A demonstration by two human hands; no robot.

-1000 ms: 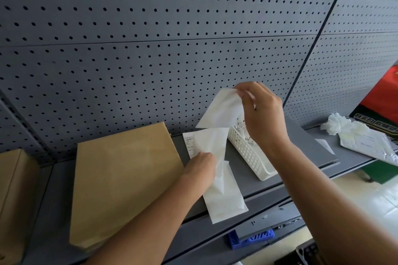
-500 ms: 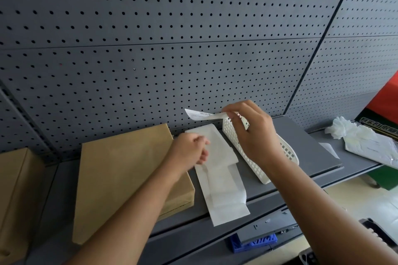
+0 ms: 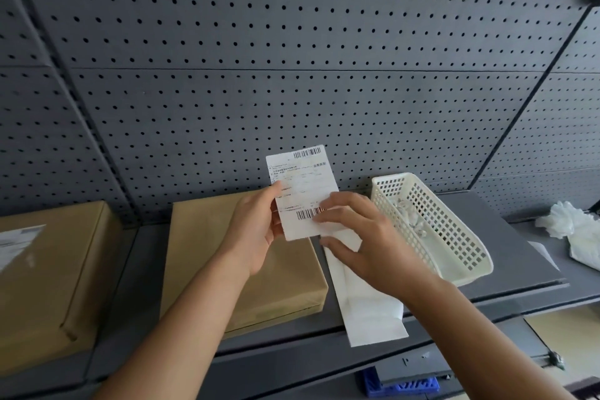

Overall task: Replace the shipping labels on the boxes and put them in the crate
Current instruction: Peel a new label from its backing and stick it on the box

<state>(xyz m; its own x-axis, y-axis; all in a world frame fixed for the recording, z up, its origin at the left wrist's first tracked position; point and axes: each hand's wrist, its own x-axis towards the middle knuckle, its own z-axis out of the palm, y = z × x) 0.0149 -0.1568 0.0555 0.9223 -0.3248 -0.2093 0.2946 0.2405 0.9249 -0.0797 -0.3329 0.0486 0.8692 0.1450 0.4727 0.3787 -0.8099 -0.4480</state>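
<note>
Label [image 3: 300,185] upright, print toward camera, above far right corner of bare brown box [image 3: 201,256] on shelf [image 3: 519,237]. Left hand [image 3: 256,234] pinches its left edge; right hand [image 3: 367,243] pinches lower right corner by barcode. White paper strip [image 3: 367,312] lies between box and basket [image 3: 454,237]. Advice: hold label taut by edges, square to box top, lay one edge first, smooth outward against wrinkles.

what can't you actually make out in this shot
Small print on the shipping label: head view, too small and washed out.
Whether the right hand pinches that label or only touches it: head view, its fingers cover the corner.
Basket contents: head view, blurred behind the mesh.
Sticker on the left box: head view, cut by the left edge.
</note>
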